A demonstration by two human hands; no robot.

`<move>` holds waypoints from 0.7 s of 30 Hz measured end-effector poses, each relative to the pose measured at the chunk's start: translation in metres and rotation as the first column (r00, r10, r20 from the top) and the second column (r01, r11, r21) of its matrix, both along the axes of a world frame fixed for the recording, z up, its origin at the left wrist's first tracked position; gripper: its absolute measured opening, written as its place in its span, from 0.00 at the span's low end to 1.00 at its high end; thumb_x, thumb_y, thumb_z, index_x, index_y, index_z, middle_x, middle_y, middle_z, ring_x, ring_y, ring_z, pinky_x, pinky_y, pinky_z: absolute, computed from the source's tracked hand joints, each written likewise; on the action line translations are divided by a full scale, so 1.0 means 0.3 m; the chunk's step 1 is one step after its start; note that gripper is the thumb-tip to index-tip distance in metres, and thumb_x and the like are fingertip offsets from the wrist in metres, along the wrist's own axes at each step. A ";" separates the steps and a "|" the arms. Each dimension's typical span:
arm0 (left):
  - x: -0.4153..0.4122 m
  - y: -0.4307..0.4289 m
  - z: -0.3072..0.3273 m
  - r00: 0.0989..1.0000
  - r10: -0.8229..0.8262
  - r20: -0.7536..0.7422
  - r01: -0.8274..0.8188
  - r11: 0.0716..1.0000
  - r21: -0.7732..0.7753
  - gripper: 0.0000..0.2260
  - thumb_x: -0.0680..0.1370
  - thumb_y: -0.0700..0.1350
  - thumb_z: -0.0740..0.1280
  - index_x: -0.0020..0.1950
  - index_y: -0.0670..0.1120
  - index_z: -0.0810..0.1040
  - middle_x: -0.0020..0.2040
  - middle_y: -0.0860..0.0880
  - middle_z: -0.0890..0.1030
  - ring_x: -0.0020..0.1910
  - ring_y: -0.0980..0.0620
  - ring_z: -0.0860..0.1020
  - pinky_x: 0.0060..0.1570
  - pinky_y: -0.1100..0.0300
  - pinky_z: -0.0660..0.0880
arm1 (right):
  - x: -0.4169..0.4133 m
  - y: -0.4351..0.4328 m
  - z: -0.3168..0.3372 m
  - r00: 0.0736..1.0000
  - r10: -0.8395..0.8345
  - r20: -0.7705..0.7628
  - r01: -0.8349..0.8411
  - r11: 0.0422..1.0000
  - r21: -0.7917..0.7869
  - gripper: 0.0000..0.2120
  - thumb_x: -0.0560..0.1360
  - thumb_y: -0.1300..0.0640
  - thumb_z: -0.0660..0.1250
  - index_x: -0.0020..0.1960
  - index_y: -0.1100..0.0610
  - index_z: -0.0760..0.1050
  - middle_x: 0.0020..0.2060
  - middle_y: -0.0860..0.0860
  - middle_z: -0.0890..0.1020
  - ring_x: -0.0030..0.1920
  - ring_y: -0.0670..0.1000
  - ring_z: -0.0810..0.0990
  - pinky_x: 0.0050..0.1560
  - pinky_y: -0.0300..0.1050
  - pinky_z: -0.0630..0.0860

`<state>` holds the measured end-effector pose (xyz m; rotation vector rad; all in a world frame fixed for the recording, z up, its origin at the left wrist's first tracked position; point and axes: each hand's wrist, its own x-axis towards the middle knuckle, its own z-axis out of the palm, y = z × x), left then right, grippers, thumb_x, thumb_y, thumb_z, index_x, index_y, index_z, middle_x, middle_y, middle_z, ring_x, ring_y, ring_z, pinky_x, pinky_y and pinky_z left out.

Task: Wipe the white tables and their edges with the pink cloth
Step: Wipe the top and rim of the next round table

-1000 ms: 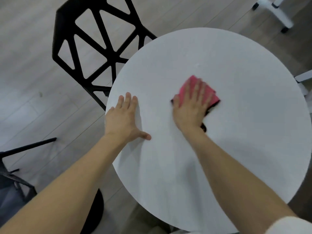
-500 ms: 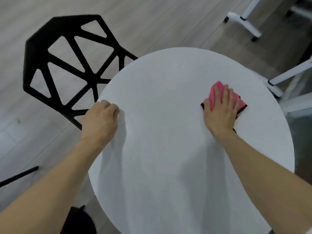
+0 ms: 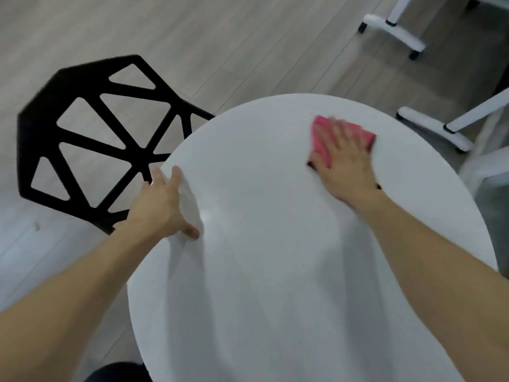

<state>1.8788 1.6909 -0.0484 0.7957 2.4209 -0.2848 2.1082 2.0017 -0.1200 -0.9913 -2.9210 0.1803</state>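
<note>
A round white table fills the middle and lower part of the head view. The pink cloth lies flat on the table's far right part. My right hand presses down on it with straight, spread fingers and covers most of it. My left hand rests at the table's left edge, fingers stretched forward along the rim and the thumb lying on the tabletop. Both hands are blurred by motion.
A black chair with a triangular cut-out back stands tight against the table's left side. White furniture legs on casters stand on the wooden floor at the far right, another white leg close to the table's right rim.
My right hand has slid the cloth from the table's middle out to the right and then farther away. My left hand moved to the left edge, curled there, then stretched its fingers out.
</note>
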 end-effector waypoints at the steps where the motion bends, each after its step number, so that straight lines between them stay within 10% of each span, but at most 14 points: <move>1: 0.002 -0.001 -0.002 1.000 -0.014 -0.017 0.014 1.000 -0.002 0.75 0.52 0.67 0.88 0.86 0.53 0.43 0.86 0.39 0.50 0.76 0.33 0.68 0.61 0.39 0.80 | 0.029 0.038 -0.001 0.993 -0.114 0.019 0.114 0.993 0.006 0.33 0.87 0.37 0.46 0.88 0.48 0.53 0.88 0.52 0.54 0.87 0.56 0.51 0.86 0.62 0.47; 5: 0.004 -0.001 -0.018 1.000 -0.007 -0.024 0.007 1.000 0.012 0.75 0.53 0.64 0.89 0.85 0.54 0.43 0.86 0.39 0.48 0.78 0.31 0.65 0.60 0.36 0.81 | -0.267 -0.120 0.007 0.913 -0.407 -0.009 0.406 0.913 -0.037 0.37 0.82 0.37 0.45 0.88 0.51 0.53 0.87 0.57 0.53 0.87 0.60 0.49 0.84 0.70 0.44; 8: 0.002 0.002 -0.026 1.000 -0.002 -0.021 0.002 1.000 0.023 0.75 0.53 0.63 0.89 0.85 0.55 0.42 0.86 0.40 0.47 0.79 0.32 0.64 0.61 0.36 0.81 | -0.581 -0.392 0.010 0.990 0.138 -0.015 -0.139 0.990 -0.024 0.35 0.85 0.39 0.47 0.89 0.50 0.51 0.88 0.54 0.53 0.87 0.58 0.48 0.85 0.66 0.41; 12: 0.003 -0.008 -0.017 1.000 -0.004 -0.026 0.005 1.000 0.018 0.76 0.53 0.64 0.89 0.86 0.55 0.41 0.86 0.40 0.47 0.79 0.32 0.64 0.61 0.37 0.80 | -0.636 -0.439 0.004 0.817 0.577 -0.015 -0.577 0.816 -0.042 0.32 0.87 0.37 0.47 0.88 0.46 0.52 0.88 0.48 0.54 0.87 0.53 0.49 0.86 0.61 0.43; 17: 0.014 -0.003 0.006 1.000 -0.005 -0.022 0.005 1.000 0.004 0.74 0.55 0.64 0.89 0.86 0.53 0.41 0.87 0.40 0.44 0.80 0.33 0.63 0.63 0.40 0.79 | -0.313 0.009 -0.001 0.990 0.140 0.018 -0.140 0.990 -0.001 0.33 0.87 0.36 0.48 0.88 0.47 0.52 0.87 0.50 0.56 0.87 0.55 0.52 0.85 0.62 0.46; 21: 0.024 0.001 0.006 0.999 0.021 -0.036 -0.021 1.000 0.007 0.73 0.57 0.61 0.89 0.87 0.52 0.41 0.87 0.40 0.43 0.83 0.33 0.59 0.61 0.40 0.80 | -0.334 -0.007 -0.002 0.952 -0.296 0.082 0.298 0.954 -0.021 0.37 0.84 0.34 0.42 0.89 0.49 0.48 0.88 0.55 0.51 0.87 0.57 0.47 0.85 0.66 0.42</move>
